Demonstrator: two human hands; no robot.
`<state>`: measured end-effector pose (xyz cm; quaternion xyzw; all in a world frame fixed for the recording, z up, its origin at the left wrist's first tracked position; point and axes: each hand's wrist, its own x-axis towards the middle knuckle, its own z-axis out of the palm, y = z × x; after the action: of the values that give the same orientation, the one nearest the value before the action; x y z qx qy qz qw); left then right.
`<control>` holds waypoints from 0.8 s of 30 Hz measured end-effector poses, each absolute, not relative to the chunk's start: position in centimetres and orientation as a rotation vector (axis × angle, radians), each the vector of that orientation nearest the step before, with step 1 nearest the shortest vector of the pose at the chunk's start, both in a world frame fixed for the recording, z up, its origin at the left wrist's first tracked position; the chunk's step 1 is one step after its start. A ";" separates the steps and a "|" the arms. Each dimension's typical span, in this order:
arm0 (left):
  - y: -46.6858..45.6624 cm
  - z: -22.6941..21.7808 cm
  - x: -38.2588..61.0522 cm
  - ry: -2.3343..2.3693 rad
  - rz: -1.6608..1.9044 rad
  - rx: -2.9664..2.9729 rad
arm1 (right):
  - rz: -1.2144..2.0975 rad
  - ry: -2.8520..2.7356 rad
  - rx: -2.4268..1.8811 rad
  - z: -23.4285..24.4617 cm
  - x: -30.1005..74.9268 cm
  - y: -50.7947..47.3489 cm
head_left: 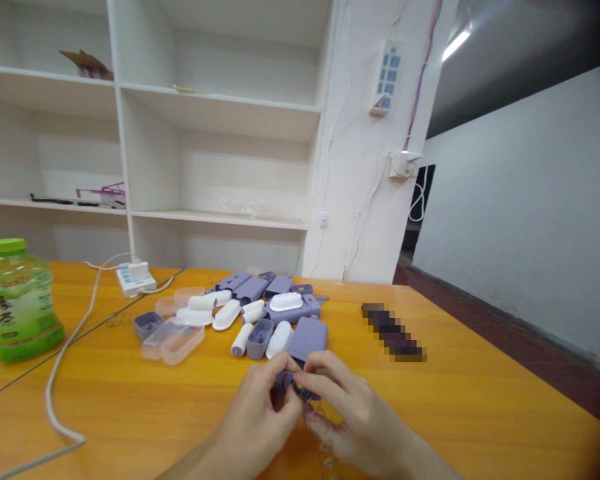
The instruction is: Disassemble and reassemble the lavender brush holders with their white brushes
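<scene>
My left hand [260,410] pinches a small dark purple plastic part [286,383] between thumb and forefinger, low in the view. The fingers of my right hand [357,413] are closed against the same part from the other side. Thin coiled wire, perhaps springs [326,448], hangs by my right hand. Just beyond my fingertips lies a flat purple case [309,339]. Beside it are a white ribbed oval piece [280,340], a small purple cup [260,339] and a white roller [242,340]. My fingers cover much of the held part.
More purple cases [251,289], white oval pieces [227,315] and translucent covers [183,344] are heaped behind. A green bottle [20,307], a white cable [53,393] and a power strip [135,280] occupy the left. On the right lies a blurred dark object [393,332].
</scene>
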<state>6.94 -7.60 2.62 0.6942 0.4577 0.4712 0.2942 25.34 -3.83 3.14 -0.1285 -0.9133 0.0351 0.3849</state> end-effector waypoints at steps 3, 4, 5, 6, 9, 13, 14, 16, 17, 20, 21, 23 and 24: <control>-7.7 2.3 6.7 1.275 1.233 1.952 | -0.021 -2.365 -0.316 3.4 25.5 -3.9; -7.7 2.3 6.6 1.287 1.217 1.980 | -0.066 -2.375 -0.306 3.4 25.6 -4.0; -7.7 2.3 6.5 1.303 1.200 2.004 | -0.111 -2.380 -0.294 3.5 25.6 -4.0; -7.8 2.3 6.4 1.325 1.186 2.022 | -0.150 -2.382 -0.283 3.6 25.6 -4.1; -7.9 2.4 6.1 1.391 1.147 2.052 | -0.211 -2.368 -0.255 3.6 25.5 -4.3; -8.0 2.9 5.9 1.363 1.120 2.051 | -0.177 -2.343 -0.256 3.6 25.3 -4.3; -8.0 3.0 5.9 1.342 1.120 2.042 | -0.164 -2.335 -0.264 3.5 25.3 -4.3; -8.0 3.1 5.9 1.294 1.118 2.008 | -0.141 -2.316 -0.280 3.4 25.4 -4.1; -7.9 3.1 5.9 1.269 1.120 1.984 | -0.131 -2.308 -0.287 3.3 25.4 -4.0; -7.7 3.0 5.8 1.197 1.134 1.923 | -0.105 -2.297 -0.302 3.1 25.6 -3.7; -7.6 2.9 5.7 1.181 1.142 1.910 | -0.099 -2.293 -0.306 3.0 25.7 -3.6; -7.4 2.7 5.6 1.169 1.154 1.886 | -0.087 -2.291 -0.319 2.9 25.8 -3.4; -7.4 2.6 5.5 1.171 1.156 1.874 | -0.083 -2.293 -0.326 2.8 25.8 -3.3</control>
<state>5.51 -7.37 2.60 0.7124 0.4452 0.4395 0.3179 25.80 -3.31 2.84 -0.1291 -0.9066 -0.0330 0.4004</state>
